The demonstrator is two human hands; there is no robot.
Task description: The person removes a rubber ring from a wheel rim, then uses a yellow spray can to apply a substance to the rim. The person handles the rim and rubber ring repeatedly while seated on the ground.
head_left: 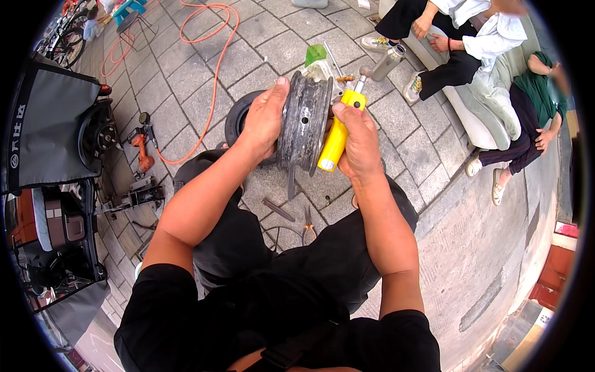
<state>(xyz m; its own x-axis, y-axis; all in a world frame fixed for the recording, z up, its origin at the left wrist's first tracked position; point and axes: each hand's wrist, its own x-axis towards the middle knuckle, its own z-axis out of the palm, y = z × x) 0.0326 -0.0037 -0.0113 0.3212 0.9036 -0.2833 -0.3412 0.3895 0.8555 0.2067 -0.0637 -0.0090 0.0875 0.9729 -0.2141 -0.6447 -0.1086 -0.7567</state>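
Between my hands stands a worn, grey-black wheel rim (304, 127), held up over the paving. My left hand (266, 118) grips its left edge, thumb on top. In my right hand (359, 139) is a yellow-handled tool (335, 139) with a metal shaft at its upper end; its exact kind is unclear. The handle lies against the rim's right side, and the fingers behind it are partly hidden. Behind my left hand sits a black tyre (234, 123), partly covered. Below the rim, pliers with orange handles (308, 228) and a flat dark bar (279, 209) lie on the ground.
An orange hose (215, 87) curves across the paving near an orange cordless drill (142, 152). A silver bottle (388, 62) and a green packet (315, 54) stand beyond the rim. Two people sit on a sofa (474, 111) at right. A dark vehicle (56, 130) occupies the left.
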